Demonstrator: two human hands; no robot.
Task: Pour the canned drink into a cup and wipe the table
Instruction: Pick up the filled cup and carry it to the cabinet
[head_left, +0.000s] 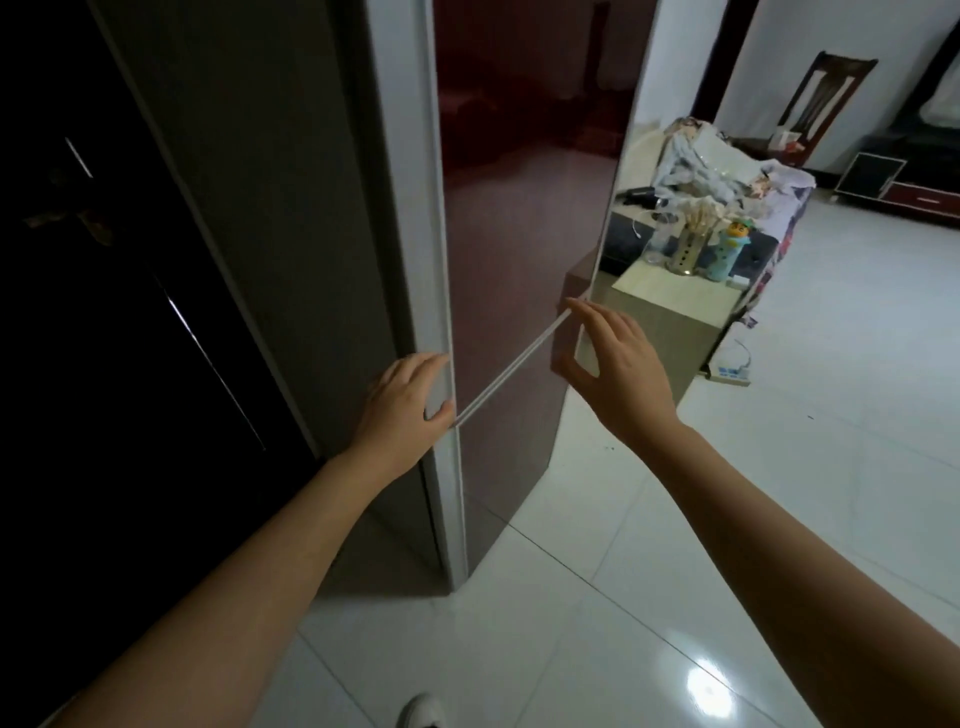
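A tall fridge with glossy dark red doors (519, 208) stands in front of me, with a pale seam (511, 366) between its upper and lower door. My left hand (405, 405) grips the white left edge of the door at the seam, fingers and thumb curled round it. My right hand (618, 364) is at the door's right edge, its fingers straight and spread, the fingertips touching the edge near the seam. No can or cup is in view.
A dark door (104, 260) is on the left. Right of the fridge, a low cabinet (670, 306) carries a chopstick holder (688, 249) and a blue bottle (730, 249). Beyond are a cluttered sofa (727, 171), a chair (826, 98) and a white tiled floor (779, 493).
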